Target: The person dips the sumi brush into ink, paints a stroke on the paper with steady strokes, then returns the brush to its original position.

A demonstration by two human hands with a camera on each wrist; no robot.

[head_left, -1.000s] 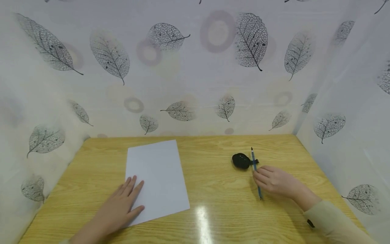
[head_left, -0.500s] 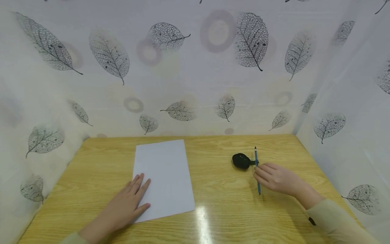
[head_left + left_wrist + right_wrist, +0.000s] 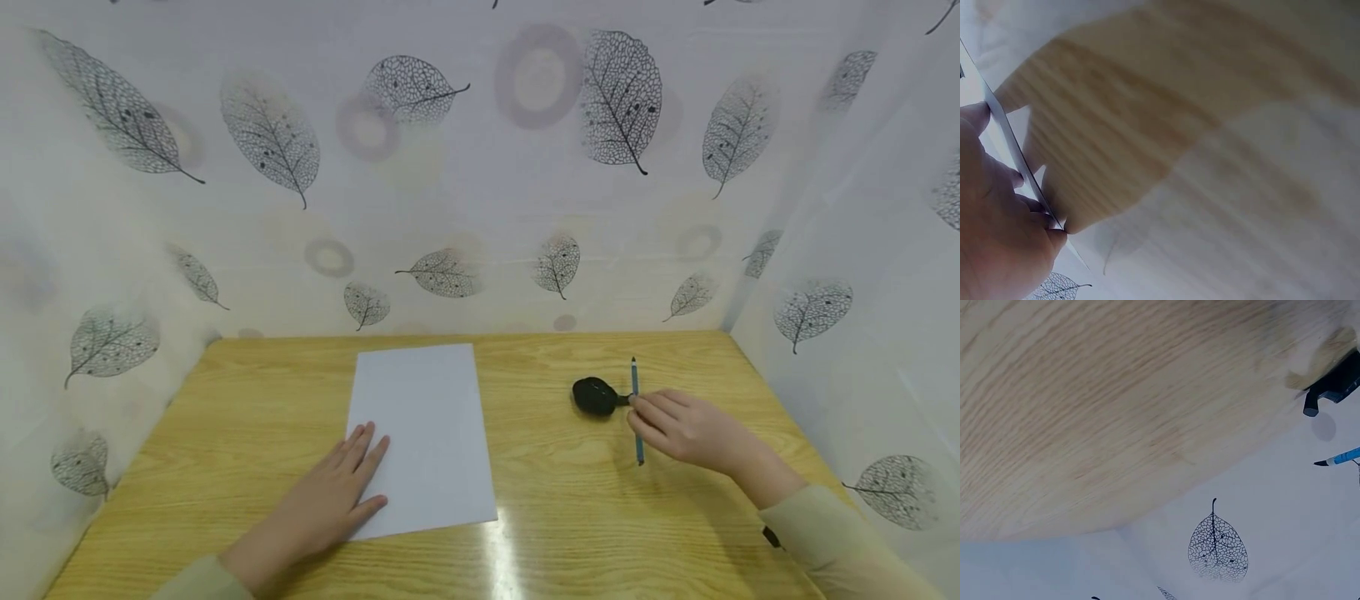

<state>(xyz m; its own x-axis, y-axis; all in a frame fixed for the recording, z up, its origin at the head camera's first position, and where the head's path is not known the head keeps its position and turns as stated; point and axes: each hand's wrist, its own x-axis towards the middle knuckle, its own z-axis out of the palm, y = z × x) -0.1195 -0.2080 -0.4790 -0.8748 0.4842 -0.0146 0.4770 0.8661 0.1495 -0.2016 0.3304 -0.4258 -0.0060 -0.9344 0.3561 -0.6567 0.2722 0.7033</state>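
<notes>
My left hand [image 3: 326, 492] lies with fingers extended on the left edge of a white sheet of paper [image 3: 431, 433]. In the left wrist view, the hand [image 3: 1000, 206] rests along the paper [image 3: 1016, 147], seen nearly edge-on. My right hand [image 3: 693, 432] pinches a slim blue brush [image 3: 635, 379] between thumb and fingers, its dark tip pointing away from me. That brush [image 3: 1344, 456] shows a black pointed tip and pale collar in the right wrist view, where the hand is out of frame. Just left of the fingertips sits a glossy black rounded object [image 3: 595, 397] with a short stub.
The wood-grain table [image 3: 540, 467] runs back to a pale leaf-printed curtain [image 3: 480, 192], which also closes off both sides. Bare wood lies between the paper and the black object. A light reflection shows near the front edge.
My left hand and the paper have slid to the right, and the paper has turned straighter. The brush has shifted slightly right and away from me, and stands more upright in the head view.
</notes>
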